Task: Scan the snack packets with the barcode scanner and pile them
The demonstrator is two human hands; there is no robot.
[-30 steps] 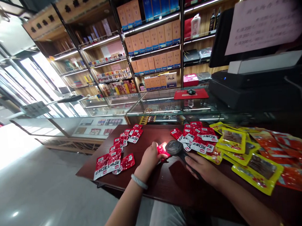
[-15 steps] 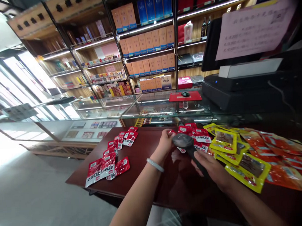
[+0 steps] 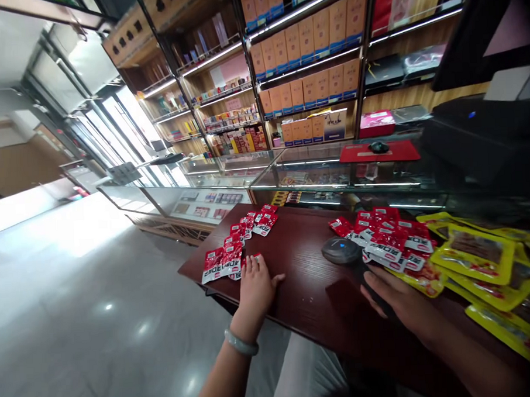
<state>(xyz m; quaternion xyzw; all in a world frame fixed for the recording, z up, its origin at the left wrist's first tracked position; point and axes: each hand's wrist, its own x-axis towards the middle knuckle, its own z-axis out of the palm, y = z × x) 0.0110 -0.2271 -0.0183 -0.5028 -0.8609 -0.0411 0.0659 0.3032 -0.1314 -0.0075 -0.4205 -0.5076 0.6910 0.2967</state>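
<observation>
My left hand (image 3: pixel 256 286) lies with fingers stretched and thumb apart on the dark red table (image 3: pixel 302 249). Its fingertips cover most of one red-and-white snack packet (image 3: pixel 257 257). Just beyond them is a row of similar red packets (image 3: pixel 224 259) along the table's left side. My right hand (image 3: pixel 394 295) is wrapped round the handle of a black barcode scanner (image 3: pixel 341 251), whose head points left over the table. Behind the scanner sits a heap of red-and-white packets (image 3: pixel 383 234). Yellow snack packets (image 3: pixel 478 253) are piled to the right of that heap.
Past the table runs a glass display counter (image 3: pixel 264 170) with a red mouse pad (image 3: pixel 355 153) and a mouse (image 3: pixel 379 147) on top. A dark monitor (image 3: pixel 455 44) stands at the right. Shelves of boxed goods (image 3: pixel 306 47) line the back wall.
My left hand has moved from beside the scanner head to the row at the left, and its fingers have opened out. The scanner stays in my right hand. The view has turned left.
</observation>
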